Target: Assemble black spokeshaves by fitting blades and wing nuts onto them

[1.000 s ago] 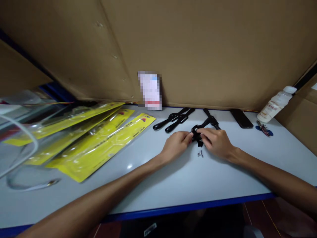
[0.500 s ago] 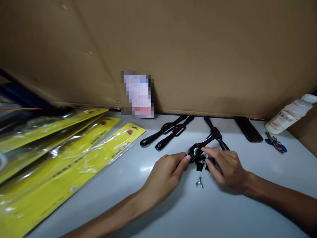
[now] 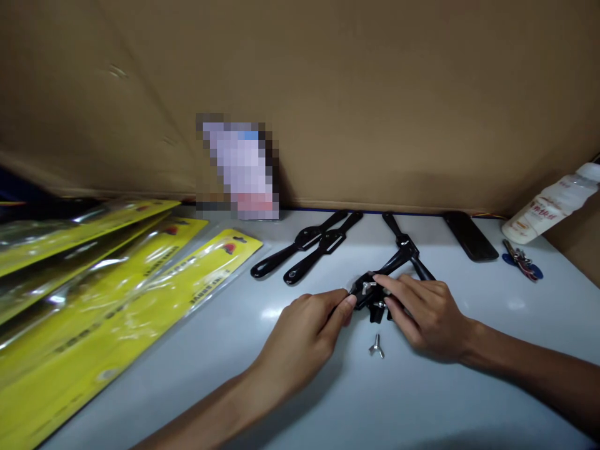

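My left hand (image 3: 312,322) grips one handle of a black spokeshave (image 3: 360,292), held slanted just above the table. A silver wing screw (image 3: 369,287) stands on its body. The fingers of my right hand (image 3: 429,312) curl in from the right, the index fingertip at this wing screw and the thumb slightly lower. Under the held tool lie small black parts (image 3: 375,314) with another bit of silver hardware, partly hidden by my right hand. A loose wing screw (image 3: 377,345) rests on the table nearer to me.
Two black spokeshave bodies (image 3: 309,249) lie side by side behind my left hand, and another one (image 3: 402,240) farther right. Yellow blister packs (image 3: 187,294) cover the left side. A phone (image 3: 470,236), keys (image 3: 522,261) and a bottle (image 3: 546,209) sit at the right, before a cardboard wall (image 3: 351,100).
The view has shifted slightly. My left hand keeps its grip on the spokeshave, while my right fingers have moved a little at the wing screw.
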Demonstrator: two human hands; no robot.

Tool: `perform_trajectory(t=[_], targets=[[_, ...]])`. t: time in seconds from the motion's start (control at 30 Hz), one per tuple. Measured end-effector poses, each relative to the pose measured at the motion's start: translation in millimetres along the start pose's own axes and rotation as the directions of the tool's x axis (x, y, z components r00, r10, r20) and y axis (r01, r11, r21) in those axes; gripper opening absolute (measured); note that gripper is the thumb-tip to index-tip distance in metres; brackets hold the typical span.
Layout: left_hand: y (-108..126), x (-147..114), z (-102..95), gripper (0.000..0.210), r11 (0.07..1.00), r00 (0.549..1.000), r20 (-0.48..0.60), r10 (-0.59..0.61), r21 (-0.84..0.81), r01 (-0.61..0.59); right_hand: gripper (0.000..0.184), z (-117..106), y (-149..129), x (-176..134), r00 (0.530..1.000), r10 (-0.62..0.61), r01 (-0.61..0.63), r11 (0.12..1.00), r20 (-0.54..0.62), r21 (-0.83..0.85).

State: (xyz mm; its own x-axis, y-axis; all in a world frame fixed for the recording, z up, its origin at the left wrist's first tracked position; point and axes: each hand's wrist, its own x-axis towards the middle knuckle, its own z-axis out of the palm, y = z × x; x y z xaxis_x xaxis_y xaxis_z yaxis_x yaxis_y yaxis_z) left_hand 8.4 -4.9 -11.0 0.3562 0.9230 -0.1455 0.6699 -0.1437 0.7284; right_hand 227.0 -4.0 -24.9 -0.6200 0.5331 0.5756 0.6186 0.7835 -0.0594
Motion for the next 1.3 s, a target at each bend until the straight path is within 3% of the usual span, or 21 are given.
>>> perform_trajectory(t=[0.17, 0.3, 0.47, 0.63, 0.83, 1.0, 1.13, 1.3], targets=[[0.6, -0.4, 0.3, 0.039, 1.0, 1.0, 0.02, -0.008, 0.018, 0.007, 0.039, -0.7, 1.2, 0.8, 0.992, -0.119, 0.119, 0.993, 0.028, 0.021], [-0.7, 0.6, 1.5, 0.039, 1.0, 1.0, 0.01, -0.02, 0.004, 0.02, 0.029, -0.3, 1.5, -0.9, 0.997, -0.069, 0.07, 0.998, -0.02, 0.002], [-0.2, 1.3, 2.5, 0.039, 0.999, 1.0, 0.018, -0.02, 0.025, 0.02, 0.042, 0.2, 2.2, -2.0, 0.997, -0.068, 0.068, 0.998, 0.045, 0.009], [2.1, 1.7, 1.7, 0.038, 0.999, 0.999, 0.028, -0.025, 0.038, 0.023, 0.038, 0.2, 2.3, -2.0, 0.994, -0.103, 0.102, 0.995, 0.026, 0.018], [4.1, 1.9, 0.0, 0.037, 0.998, 0.998, 0.039, -0.041, 0.056, 0.038, 0.04, 2.4, 2.6, -3.1, 0.999, -0.008, 0.009, 0.999, 0.042, -0.039], [3.5, 0.5, 0.3, 0.037, 0.995, 0.998, 0.048, -0.043, 0.087, 0.038, 0.046, -1.4, 2.6, -0.9, 0.994, -0.078, 0.077, 0.997, 0.07, 0.016], [3.1, 0.5, 0.6, 0.037, 0.997, 0.999, 0.03, -0.039, 0.072, 0.037, 0.038, -2.2, 2.3, 0.4, 0.992, -0.11, 0.109, 0.994, 0.057, 0.023], [2.6, 0.8, 0.5, 0.038, 0.997, 0.999, 0.018, -0.04, 0.068, 0.039, 0.035, -0.2, 2.4, 0.0, 0.999, -0.033, 0.034, 0.999, 0.018, -0.04]])
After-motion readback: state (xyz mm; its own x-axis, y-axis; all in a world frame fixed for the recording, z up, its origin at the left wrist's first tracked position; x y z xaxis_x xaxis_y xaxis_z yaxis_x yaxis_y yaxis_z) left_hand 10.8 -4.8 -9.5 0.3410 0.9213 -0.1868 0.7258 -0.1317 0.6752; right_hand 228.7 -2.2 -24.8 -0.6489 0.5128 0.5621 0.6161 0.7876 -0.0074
